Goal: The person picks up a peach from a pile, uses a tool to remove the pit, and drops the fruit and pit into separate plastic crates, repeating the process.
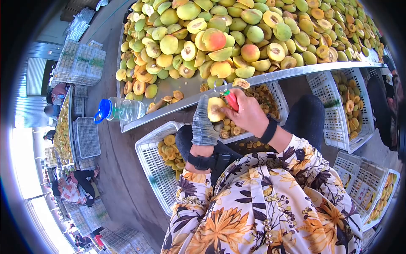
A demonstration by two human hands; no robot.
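Observation:
A cut fruit half (pixel 216 109) with its pale cut face showing is held between my two hands. My left hand (pixel 204 122), in a grey glove, is closed around the fruit's left side. My right hand (pixel 249 112), bare, grips a small tool with a red and green handle (pixel 231 100), its thumb resting against the fruit. A thin metal loop shows at the tool's far end. Just beyond, a large heap of green and orange fruit (pixel 215 39) covers the metal table (pixel 192 100); a piece of fruit (pixel 241 83) lies at its rim.
A clear bottle with a blue cap (pixel 127 109) lies at the table's left corner. White crates (pixel 146 169) of fruit halves stand left, between the knees and right (pixel 330 101). People (pixel 76 186) sit farther left near another fruit table and stacked crates (pixel 80 63).

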